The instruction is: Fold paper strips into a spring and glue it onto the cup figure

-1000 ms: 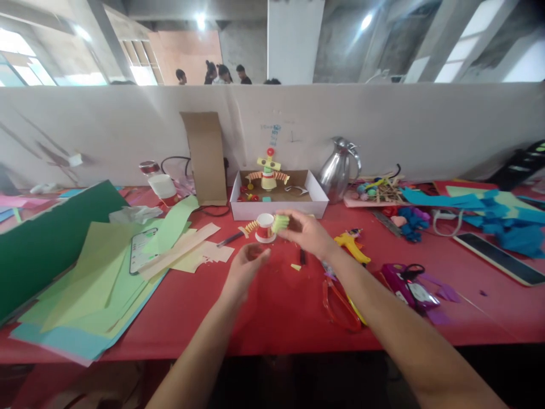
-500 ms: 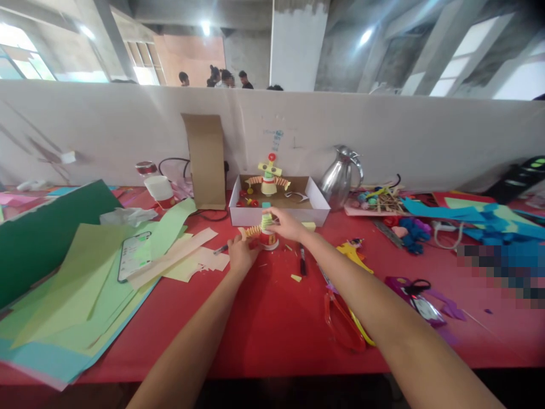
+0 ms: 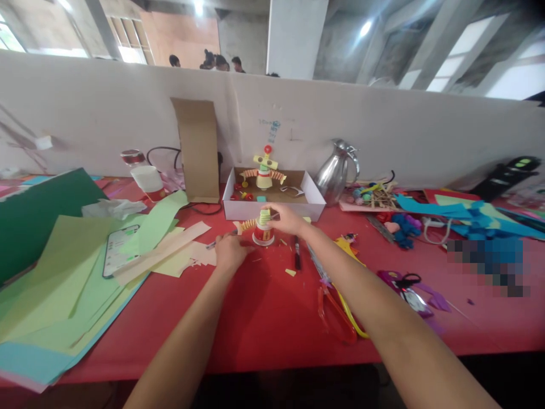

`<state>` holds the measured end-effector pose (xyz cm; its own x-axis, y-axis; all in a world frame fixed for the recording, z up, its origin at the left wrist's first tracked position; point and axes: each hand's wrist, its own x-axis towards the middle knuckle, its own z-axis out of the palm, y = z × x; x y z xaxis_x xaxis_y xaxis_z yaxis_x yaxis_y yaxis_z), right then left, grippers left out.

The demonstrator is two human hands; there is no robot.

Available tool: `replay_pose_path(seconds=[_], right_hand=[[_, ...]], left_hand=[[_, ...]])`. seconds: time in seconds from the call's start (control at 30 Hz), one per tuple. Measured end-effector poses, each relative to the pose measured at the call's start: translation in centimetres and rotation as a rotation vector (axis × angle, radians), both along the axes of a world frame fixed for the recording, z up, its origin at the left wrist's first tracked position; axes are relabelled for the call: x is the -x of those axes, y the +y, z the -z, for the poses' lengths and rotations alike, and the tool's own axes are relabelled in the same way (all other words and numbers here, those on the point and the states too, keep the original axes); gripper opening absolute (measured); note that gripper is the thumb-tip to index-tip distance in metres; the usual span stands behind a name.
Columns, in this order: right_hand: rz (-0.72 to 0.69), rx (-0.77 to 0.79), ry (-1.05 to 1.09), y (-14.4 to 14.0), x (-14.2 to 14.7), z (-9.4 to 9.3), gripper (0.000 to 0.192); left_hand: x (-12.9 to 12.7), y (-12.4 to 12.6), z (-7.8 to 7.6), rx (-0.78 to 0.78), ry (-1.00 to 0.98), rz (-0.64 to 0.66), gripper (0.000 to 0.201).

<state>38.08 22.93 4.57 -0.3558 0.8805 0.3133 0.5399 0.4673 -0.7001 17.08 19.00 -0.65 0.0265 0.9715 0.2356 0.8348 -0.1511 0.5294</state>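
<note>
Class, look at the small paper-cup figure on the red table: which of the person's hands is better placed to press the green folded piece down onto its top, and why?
Probably the right hand: its fingers already pinch the green folded piece atop the paper-cup figure. The left hand sits lower beside the cup, near its orange folded arm, better placed to steady it.

my paper cup figure (image 3: 263,232) red and white with pale green pleated top, orange pleated arm, red tablecloth (image 3: 264,318), white box (image 3: 272,209), silver jug (image 3: 336,172), green and blue paper sheets (image 3: 63,284), black marker (image 3: 297,260), red scissors (image 3: 334,309)

Both forearms are bare, with no sleeves in view. The left hand (image 3: 227,251) and right hand (image 3: 286,219) wear no gloves. No rings or watch show.
</note>
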Motion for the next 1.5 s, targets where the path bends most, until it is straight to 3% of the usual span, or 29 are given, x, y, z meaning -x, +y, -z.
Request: replay_pose_path(seconds=[0.1, 0.33, 0.47, 0.6, 0.7, 0.83, 0.9, 0.97, 1.03, 1.13, 1.23, 1.33, 1.4, 1.5], right_hand=[[-0.018, 0.006, 0.010, 0.0, 0.0, 0.0, 0.044], [-0.038, 0.003, 0.006, -0.3, -0.4, -0.6, 0.051], [-0.001, 0.009, 0.023, -0.8, -1.4, -1.4, 0.054], [0.098, 0.000, 0.036, -1.4, -2.8, -1.5, 0.055], [0.146, 0.009, 0.019, -2.2, -3.3, -1.4, 0.055], [0.272, -0.002, -0.096, -5.5, -3.6, -2.9, 0.052], [0.370, -0.074, -0.168, -8.4, -4.2, -4.0, 0.035], [0.487, -0.062, -0.271, -11.7, -5.3, -4.6, 0.014], [0.592, -0.001, -0.383, -14.5, -6.6, -4.3, 0.022], [0.691, 0.037, -0.544, -16.6, -8.4, -2.2, 0.018], [0.785, 0.078, -0.725, -16.0, -10.0, 0.6, 0.029], [0.905, 0.235, -0.794, -14.1, -11.2, 2.9, 0.039], [0.910, 0.297, -0.780, -13.0, -11.9, 3.8, 0.042], [0.896, 0.317, -0.752, -12.1, -12.7, 4.7, 0.040]], left_hand=[[1.4, -0.2, -0.9, -0.005, -0.013, -0.049, 0.004], [3.2, -0.5, -2.4, -0.277, -0.200, -0.244, 0.021], [3.4, -0.6, -2.4, -0.327, -0.341, -0.277, 0.025], [3.3, -0.7, -2.5, -0.397, -0.355, -0.280, 0.029], [3.0, -0.5, -4.2, -0.517, -0.280, -0.203, 0.028], [2.9, -0.6, -8.0, -0.634, -0.233, -0.097, 0.026], [3.1, -1.2, -9.4, -0.699, -0.300, -0.133, 0.027], [3.2, -2.3, -10.0, -0.731, -0.399, -0.183, 0.024], [3.0, -3.8, -9.4, -0.699, -0.461, -0.208, 0.018], [1.6, -6.5, -6.8, -0.560, -0.469, -0.140, 0.015], [-0.4, -8.9, -3.7, -0.249, -0.423, 0.141, 0.020], [-1.5, -9.7, -1.6, -0.204, -0.343, 0.297, 0.018], [-1.2, -9.2, -1.4, -0.276, -0.329, 0.245, 0.018], [0.2, -7.1, -3.0, -0.384, -0.323, 0.082, 0.020]])
